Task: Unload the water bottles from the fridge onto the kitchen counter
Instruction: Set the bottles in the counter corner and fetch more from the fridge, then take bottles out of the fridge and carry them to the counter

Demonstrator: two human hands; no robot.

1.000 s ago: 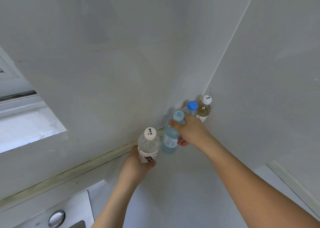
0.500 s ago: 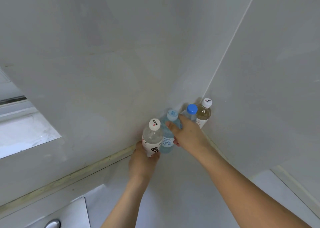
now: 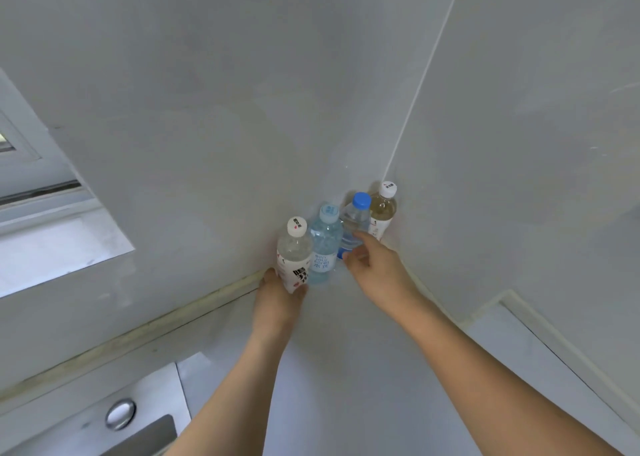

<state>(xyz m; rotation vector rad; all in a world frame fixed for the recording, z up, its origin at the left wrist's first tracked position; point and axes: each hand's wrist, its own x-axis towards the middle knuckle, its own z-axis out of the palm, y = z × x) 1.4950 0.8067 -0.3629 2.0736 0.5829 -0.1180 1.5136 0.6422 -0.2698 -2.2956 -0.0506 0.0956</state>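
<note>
In the head view, four bottles are lined up on the counter (image 3: 346, 369) in the far corner where two grey walls meet. From left to right they are a white-capped bottle (image 3: 294, 253), a pale blue bottle (image 3: 323, 248), a blue-capped bottle (image 3: 354, 225) and a yellowish bottle (image 3: 382, 210); each is touching or just beside its neighbour.

The white-capped bottle is gripped low on its label by the left hand (image 3: 277, 303), with the fingers curled round it from below. Compared with a second ago, this bottle has been carried from nearer and further left up to the pale blue one, so that the two now stand side by side. Whether its base is already resting on the counter cannot be told, as the hand hides it.

The pale blue bottle, held a second ago by the right hand (image 3: 377, 272), has been released. That hand is now seen just right of it with fingers loosely spread, holding nothing, the fingertips near or touching the blue-capped bottle.

At the near left a metal sink (image 3: 104, 417) with a round fitting is seen, and a window at the left edge.

It is judged that two more bottles are being delivered, and only the letting go of the white-capped one is left. The fridge is not in view, so how many bottles remain there cannot be told.
</note>
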